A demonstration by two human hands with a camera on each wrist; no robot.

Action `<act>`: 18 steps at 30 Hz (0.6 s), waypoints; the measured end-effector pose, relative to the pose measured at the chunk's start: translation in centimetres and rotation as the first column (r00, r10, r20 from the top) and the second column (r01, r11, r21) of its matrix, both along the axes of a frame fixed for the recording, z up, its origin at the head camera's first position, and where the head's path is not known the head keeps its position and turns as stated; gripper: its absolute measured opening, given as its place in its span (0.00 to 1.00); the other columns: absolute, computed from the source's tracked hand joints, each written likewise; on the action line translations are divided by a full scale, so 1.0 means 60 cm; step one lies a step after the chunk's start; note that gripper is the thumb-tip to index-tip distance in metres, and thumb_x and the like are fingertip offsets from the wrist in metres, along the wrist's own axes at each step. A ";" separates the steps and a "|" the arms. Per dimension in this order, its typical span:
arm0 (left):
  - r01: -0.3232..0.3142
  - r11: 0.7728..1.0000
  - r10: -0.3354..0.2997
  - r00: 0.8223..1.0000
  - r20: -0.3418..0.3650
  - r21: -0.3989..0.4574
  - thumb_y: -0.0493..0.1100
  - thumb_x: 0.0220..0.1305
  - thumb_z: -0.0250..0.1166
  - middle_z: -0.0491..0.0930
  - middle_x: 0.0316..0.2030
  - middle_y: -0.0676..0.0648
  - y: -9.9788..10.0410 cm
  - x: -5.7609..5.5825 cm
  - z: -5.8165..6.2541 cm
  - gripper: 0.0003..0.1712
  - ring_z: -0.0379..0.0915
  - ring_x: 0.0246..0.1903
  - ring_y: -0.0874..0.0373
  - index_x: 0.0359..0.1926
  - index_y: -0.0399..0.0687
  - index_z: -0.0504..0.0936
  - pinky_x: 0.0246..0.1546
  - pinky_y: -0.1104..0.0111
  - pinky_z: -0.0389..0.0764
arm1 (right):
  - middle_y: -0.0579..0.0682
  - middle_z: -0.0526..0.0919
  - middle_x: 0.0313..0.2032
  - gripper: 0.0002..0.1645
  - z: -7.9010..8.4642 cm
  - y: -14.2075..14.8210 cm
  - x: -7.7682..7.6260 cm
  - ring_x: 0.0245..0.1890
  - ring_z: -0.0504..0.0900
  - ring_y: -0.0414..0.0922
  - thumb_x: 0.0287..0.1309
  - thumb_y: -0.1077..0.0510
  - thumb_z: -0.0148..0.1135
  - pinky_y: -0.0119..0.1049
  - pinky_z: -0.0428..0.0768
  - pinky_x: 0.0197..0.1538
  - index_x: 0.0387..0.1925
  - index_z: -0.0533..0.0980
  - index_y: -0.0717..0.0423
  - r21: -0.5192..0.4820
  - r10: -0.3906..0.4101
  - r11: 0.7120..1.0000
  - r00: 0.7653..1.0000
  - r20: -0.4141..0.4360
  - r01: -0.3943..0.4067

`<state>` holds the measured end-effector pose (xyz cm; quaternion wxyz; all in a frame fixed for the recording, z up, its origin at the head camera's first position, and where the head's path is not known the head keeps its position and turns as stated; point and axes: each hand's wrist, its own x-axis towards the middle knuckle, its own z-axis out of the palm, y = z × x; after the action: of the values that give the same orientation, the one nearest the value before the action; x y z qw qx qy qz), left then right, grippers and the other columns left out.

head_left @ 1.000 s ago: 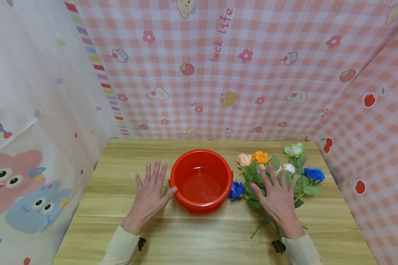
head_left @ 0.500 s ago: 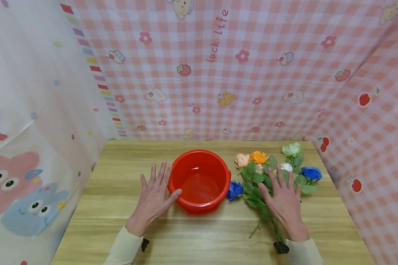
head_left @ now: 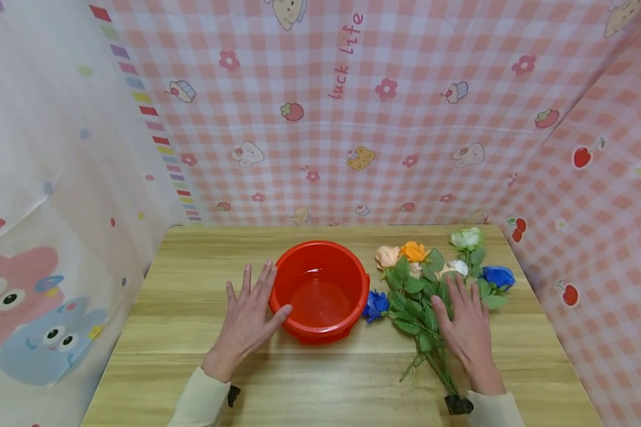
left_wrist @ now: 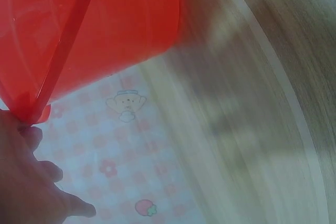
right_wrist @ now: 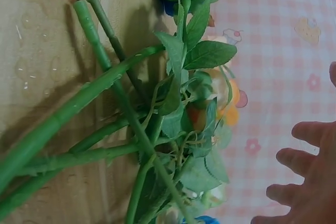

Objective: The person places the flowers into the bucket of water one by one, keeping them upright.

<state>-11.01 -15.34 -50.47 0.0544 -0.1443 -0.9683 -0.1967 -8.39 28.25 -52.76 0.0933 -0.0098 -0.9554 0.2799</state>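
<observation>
The left hand (head_left: 246, 320), fingers straight, is lying at the red bucket (head_left: 320, 333); the right hand (head_left: 467, 329), likewise, is hovering over flowers (head_left: 413, 286). Light contact is probably serving both best

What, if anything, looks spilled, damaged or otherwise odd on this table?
Clear droplets dot the wooden table beside the flower stems, seen in the right wrist view. They look like a small drip or splash, though their source isn't shown. The red bucket stands upright, and nothing looks plainly damaged.
</observation>
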 end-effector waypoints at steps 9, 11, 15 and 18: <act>0.001 1.000 -0.001 1.000 0.021 0.003 0.70 0.72 0.53 0.46 0.83 0.50 -0.001 0.000 -0.001 0.51 0.31 0.80 0.36 0.83 0.49 0.51 0.71 0.27 0.37 | 0.64 0.57 0.78 0.37 -0.004 0.020 0.012 0.78 0.49 0.69 0.78 0.45 0.49 0.73 0.51 0.71 0.79 0.60 0.58 -0.231 0.014 0.973 1.000 0.004 -0.013; 0.000 1.000 0.000 1.000 0.023 0.009 0.69 0.71 0.54 0.46 0.83 0.49 -0.001 -0.001 -0.001 0.51 0.31 0.80 0.35 0.83 0.49 0.51 0.71 0.28 0.37 | 0.65 0.59 0.77 0.36 -0.006 0.026 0.016 0.76 0.53 0.70 0.78 0.46 0.50 0.74 0.55 0.70 0.79 0.61 0.57 -0.251 0.013 0.968 1.000 0.006 -0.011; -0.005 1.000 0.004 1.000 0.022 0.011 0.68 0.71 0.56 0.47 0.83 0.48 0.001 -0.002 -0.002 0.51 0.31 0.80 0.35 0.83 0.48 0.51 0.71 0.27 0.37 | 0.68 0.63 0.74 0.33 -0.008 0.039 0.023 0.73 0.60 0.71 0.78 0.48 0.52 0.73 0.61 0.66 0.77 0.65 0.58 -0.275 0.020 0.961 1.000 -0.002 -0.020; -0.009 1.000 0.009 1.000 0.022 0.008 0.68 0.71 0.55 0.47 0.83 0.47 0.002 -0.002 -0.002 0.51 0.32 0.80 0.35 0.83 0.48 0.51 0.71 0.27 0.38 | 0.68 0.67 0.73 0.32 -0.009 0.048 0.030 0.69 0.67 0.71 0.78 0.49 0.51 0.70 0.68 0.62 0.75 0.67 0.59 -0.287 0.027 0.958 1.000 0.003 -0.025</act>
<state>-11.10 -15.24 -50.61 0.0450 -0.1377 -0.9686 -0.2019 -6.59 31.13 -53.28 0.0841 -0.0117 -0.9052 0.4165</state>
